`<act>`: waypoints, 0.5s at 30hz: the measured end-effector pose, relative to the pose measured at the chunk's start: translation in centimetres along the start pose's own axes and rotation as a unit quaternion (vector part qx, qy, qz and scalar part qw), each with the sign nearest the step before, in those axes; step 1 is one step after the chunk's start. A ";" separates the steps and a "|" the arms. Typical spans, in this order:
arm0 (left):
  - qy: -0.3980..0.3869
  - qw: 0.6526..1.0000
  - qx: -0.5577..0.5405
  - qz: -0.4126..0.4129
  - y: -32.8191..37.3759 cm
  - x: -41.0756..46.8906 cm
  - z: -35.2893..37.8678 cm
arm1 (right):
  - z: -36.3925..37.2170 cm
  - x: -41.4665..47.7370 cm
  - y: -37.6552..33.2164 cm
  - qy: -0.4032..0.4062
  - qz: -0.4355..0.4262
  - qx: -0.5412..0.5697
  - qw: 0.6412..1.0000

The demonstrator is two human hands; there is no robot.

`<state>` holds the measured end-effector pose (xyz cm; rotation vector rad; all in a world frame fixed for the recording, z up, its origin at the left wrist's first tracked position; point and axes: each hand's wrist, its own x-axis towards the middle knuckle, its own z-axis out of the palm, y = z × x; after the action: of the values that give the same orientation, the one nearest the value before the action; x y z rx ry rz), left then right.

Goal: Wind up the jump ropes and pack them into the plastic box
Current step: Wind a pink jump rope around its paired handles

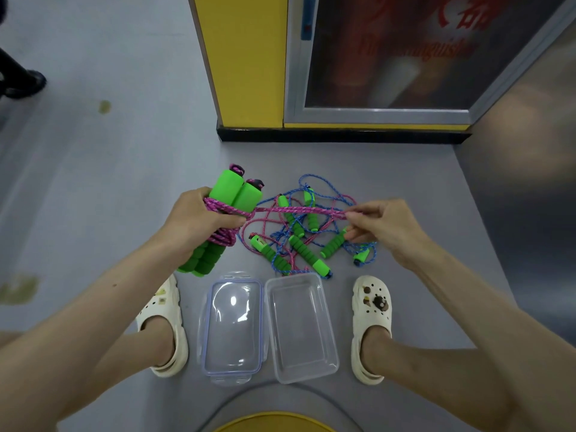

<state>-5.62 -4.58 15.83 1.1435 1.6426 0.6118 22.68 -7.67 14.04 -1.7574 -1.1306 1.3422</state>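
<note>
Tangled ropes (pixel 299 232) beyond box (pixel 330 367), lid (pixel 232 325) beside

The person wears cream perforated clogs with heel straps: the left clog (pixel 162 325) bears yellowish charms, the right clog (pixel 371 325) brown ones. The left hand (pixel 199 219) and right hand (pixel 383 226) are bare.

I have the left forearm (pixel 93 307) entering bare from 8 o'clock. The left hand (pixel 199 222) sits just left of centre, fingers curled around the two green handles (pixel 233 191) and the pink rope (pixel 299 210) coiled on them, thumb pressed onto the coil. The right forearm (pixel 467 307) enters from 4 o'clock, and I have the right hand (pixel 386 226) at 3 o'clock of the left, level with it, thumb and forefinger pinching the taut rope, the other fingers loosely curled beneath.
</note>
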 end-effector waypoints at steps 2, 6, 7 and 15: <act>0.003 1.000 -0.005 -0.001 0.1 0.0 -0.1 | 0.2 -0.1 0.0 0.014 -0.010 -0.002 1.000; -0.005 1.000 0.006 0.001 0.0 -0.4 0.2 | 0.6 0.0 0.1 0.052 0.007 0.035 0.998; -0.011 1.000 0.006 0.000 -0.1 -0.5 0.3 | 0.6 0.1 0.1 0.071 0.019 0.066 0.995; -0.015 0.998 -0.041 -0.049 -0.3 0.0 0.1 | 0.2 -0.1 -0.4 0.018 0.076 0.150 0.986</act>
<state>-5.64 -4.78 15.53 1.0012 1.6229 0.5913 22.33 -7.60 14.41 -1.6626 -0.7405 1.4783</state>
